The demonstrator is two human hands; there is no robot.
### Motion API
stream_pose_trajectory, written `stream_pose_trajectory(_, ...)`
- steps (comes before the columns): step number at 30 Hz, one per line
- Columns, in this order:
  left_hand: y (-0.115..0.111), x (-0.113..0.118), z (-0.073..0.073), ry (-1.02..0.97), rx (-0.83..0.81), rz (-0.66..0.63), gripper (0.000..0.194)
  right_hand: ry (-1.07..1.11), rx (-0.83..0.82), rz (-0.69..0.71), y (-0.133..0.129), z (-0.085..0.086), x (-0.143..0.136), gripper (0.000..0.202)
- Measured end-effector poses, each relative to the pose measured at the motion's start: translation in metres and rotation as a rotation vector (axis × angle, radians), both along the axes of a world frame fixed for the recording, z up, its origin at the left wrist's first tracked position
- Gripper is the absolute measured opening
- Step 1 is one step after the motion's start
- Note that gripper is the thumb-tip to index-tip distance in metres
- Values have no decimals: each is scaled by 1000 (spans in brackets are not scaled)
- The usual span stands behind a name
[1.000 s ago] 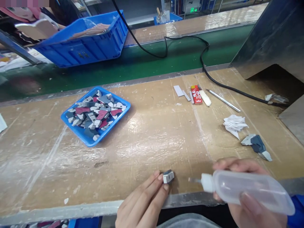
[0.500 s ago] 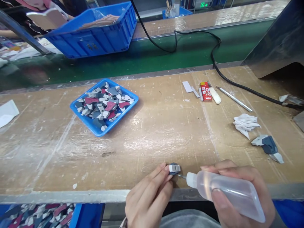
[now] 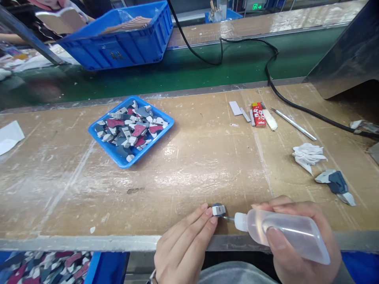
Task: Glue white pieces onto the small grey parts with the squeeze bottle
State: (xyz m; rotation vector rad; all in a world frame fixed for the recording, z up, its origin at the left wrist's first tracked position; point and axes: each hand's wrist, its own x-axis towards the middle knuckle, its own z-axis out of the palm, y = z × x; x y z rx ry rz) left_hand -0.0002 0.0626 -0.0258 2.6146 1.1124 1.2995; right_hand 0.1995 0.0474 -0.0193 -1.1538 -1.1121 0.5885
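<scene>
My left hand [image 3: 186, 246] pinches a small grey-and-white moulded piece [image 3: 218, 210] between its fingertips, close to the table's front edge. In my right hand [image 3: 308, 232] lies a translucent squeeze bottle [image 3: 290, 233], tipped on its side with the thumb pressed on its wall. Its thin metal nozzle points left, and the tip meets or nearly meets the lower side of the piece. Further back, a blue tray [image 3: 126, 162] carries many similar grey, white and dark red pieces.
At right are a red lighter [image 3: 258, 114], a metal pen-like tool [image 3: 294, 124], crumpled tissue [image 3: 309, 156] and a larger grey-white piece [image 3: 337, 183]. A black cable [image 3: 310, 112] crosses behind. A blue crate [image 3: 118, 49] stands at the back; a bin of pieces [image 3: 108, 266] sits below the edge.
The view has shifted slightly. The bottle's nozzle and the piece stay close together, with the bottle tilted a little flatter. Both hands keep their holds.
</scene>
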Motion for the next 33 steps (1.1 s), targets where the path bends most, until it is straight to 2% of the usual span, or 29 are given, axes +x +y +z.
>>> stream_pose_trajectory(4, 1, -1, -3, -28, -55, -41, 34, 27, -22, 20, 0, -1, 1, 20)
stream_pose_trajectory(10, 0, 1, 5, 20, -42, -43, 23, 28, 31, 82, 0, -3, 6, 27)
stream_pose_trajectory(14, -1, 0, 6, 50, -71, -54, 24, 6, 35, 28, 1, -1, 2, 26)
stream_pose_trajectory(22, -3, -1, 0, -11, -102, -66, 25, 80, -18, -55, 4, 7, -5, 22)
stream_pose_trajectory(33, -3, 3, 3, -23, -82, -40, 25, 85, -7, -66, 0, -1, -3, 22)
